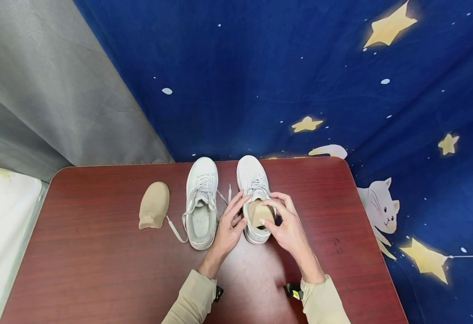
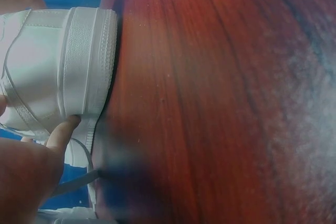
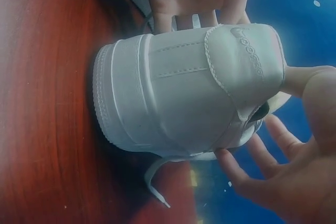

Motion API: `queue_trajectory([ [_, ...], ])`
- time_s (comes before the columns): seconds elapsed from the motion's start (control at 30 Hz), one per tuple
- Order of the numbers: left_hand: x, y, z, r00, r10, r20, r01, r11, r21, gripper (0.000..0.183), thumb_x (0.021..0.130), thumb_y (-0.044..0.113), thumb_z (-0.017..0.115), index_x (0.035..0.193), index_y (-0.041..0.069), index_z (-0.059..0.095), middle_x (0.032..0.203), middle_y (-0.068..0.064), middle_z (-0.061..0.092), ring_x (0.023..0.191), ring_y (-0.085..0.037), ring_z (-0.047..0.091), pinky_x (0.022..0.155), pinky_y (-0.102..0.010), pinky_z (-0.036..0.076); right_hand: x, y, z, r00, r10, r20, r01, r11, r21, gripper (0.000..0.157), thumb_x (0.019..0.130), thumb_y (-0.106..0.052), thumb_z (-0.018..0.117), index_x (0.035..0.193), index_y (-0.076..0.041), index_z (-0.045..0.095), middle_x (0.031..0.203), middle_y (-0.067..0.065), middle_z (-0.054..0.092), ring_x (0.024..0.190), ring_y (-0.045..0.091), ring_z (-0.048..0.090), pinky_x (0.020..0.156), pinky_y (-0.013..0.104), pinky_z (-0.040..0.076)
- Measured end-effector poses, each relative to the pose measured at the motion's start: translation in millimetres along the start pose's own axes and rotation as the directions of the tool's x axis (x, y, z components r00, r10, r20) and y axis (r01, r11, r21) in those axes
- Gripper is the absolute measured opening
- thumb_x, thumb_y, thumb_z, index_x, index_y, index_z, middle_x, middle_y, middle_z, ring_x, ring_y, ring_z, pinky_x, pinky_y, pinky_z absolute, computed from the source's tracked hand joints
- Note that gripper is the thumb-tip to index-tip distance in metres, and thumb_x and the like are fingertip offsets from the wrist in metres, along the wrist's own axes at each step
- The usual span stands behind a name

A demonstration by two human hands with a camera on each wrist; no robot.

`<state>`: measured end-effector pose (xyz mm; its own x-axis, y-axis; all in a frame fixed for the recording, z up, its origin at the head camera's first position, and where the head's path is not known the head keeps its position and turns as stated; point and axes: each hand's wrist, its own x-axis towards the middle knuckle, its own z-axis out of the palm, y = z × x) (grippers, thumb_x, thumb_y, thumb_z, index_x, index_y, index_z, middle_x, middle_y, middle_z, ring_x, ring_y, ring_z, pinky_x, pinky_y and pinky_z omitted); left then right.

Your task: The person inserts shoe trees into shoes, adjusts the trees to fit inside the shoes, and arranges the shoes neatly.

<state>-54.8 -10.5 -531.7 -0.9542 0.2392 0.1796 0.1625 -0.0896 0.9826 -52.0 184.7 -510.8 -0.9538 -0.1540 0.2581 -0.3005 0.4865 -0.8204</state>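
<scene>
A white sneaker [image 1: 252,173] stands on the table between my hands, toe pointing away. Inside its opening is a beige moulded shoe insert [image 1: 263,216]. My right hand [image 1: 289,229] pinches the insert's rear part between thumb and forefinger; the other fingers lie along the shoe's right side. With fairly straight fingers my left hand [image 1: 230,229] touches the left side of the same shoe. One of its fingertips presses near the sole [image 2: 86,93] in the left wrist view. The heel [image 3: 178,82] faces the right wrist camera, which hides the insert's front.
The other white sneaker [image 1: 202,180] stands to the left, its lace [image 1: 176,230] trailing on the reddish-brown table [image 1: 111,270]. A second beige shoe insert [image 1: 154,204] lies farther left. Behind the table hang a blue starry curtain [image 1: 228,90] and a grey curtain [image 1: 58,81].
</scene>
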Motion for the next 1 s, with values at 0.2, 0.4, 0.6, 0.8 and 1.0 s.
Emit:
queue_trajectory([
  [0.2, -0.3, -0.6, 0.9, 1.0, 0.012, -0.007, -0.012, 1.0, -0.003, 0.055, 0.09, -0.018, 0.051, 0.143, -0.005, 0.048, 0.157, -0.027, 0.027, 0.14, -0.037, 0.035, 0.1, -0.059, 0.04, 3.2, -0.6, 1.5, 1.0, 0.018, -0.005, -0.018, 0.999, -0.036, 0.05, 0.072, 0.001, 0.083, 0.115, -0.021, 0.069, 0.136, 0.01, 0.049, 0.122, 0.018, 0.05, 0.089, 0.043, 0.049],
  [0.4, -0.4, 1.0, 1.0, 1.0, 0.008, -0.005, -0.008, 1.0, 0.008, 0.055, 0.09, -0.017, 0.051, 0.143, -0.004, 0.048, 0.157, -0.026, 0.027, 0.141, -0.037, 0.035, 0.1, -0.059, 0.041, 4.4, 0.9, 2.9, 1.0, 0.011, -0.022, -0.012, 0.999, -0.043, 0.051, 0.071, 0.001, 0.084, 0.115, -0.02, 0.069, 0.135, 0.009, 0.05, 0.121, 0.019, 0.051, 0.088, 0.043, 0.049],
  [0.6, -0.1, 1.1, 0.7, 1.0, 0.002, -0.01, -0.002, 1.0, 0.019, 0.056, 0.09, -0.017, 0.051, 0.144, -0.001, 0.049, 0.157, -0.025, 0.027, 0.14, -0.037, 0.035, 0.098, -0.06, 0.042, 5.4, 1.3, 4.2, 1.0, -0.011, -0.029, 0.01, 0.998, -0.058, 0.051, 0.071, 0.001, 0.084, 0.115, -0.019, 0.069, 0.134, 0.012, 0.051, 0.122, 0.021, 0.051, 0.099, 0.028, 0.042],
  [0.8, 0.4, -0.6, 0.8, 1.0, 0.005, -0.01, -0.005, 1.0, 0.011, 0.057, 0.089, -0.018, 0.052, 0.144, -0.002, 0.049, 0.157, -0.027, 0.027, 0.14, -0.037, 0.036, 0.099, -0.06, 0.041, 7.8, 3.4, 7.6, 0.999, -0.004, -0.046, 0.001, 0.998, -0.065, 0.05, 0.069, 0.001, 0.084, 0.113, -0.017, 0.069, 0.133, 0.011, 0.051, 0.121, 0.024, 0.051, 0.103, 0.031, 0.037],
  [1.0, 0.3, -1.0, 0.6, 1.0, 0.001, -0.004, -0.001, 1.0, 0.004, 0.057, 0.089, -0.017, 0.052, 0.144, -0.002, 0.048, 0.157, -0.026, 0.027, 0.141, -0.036, 0.034, 0.1, -0.059, 0.041, 9.8, 6.6, 10.0, 0.998, -0.003, -0.07, -0.002, 0.998, -0.066, 0.05, 0.067, 0.001, 0.085, 0.111, -0.017, 0.07, 0.132, 0.009, 0.051, 0.124, 0.026, 0.047, 0.102, 0.036, 0.036],
])
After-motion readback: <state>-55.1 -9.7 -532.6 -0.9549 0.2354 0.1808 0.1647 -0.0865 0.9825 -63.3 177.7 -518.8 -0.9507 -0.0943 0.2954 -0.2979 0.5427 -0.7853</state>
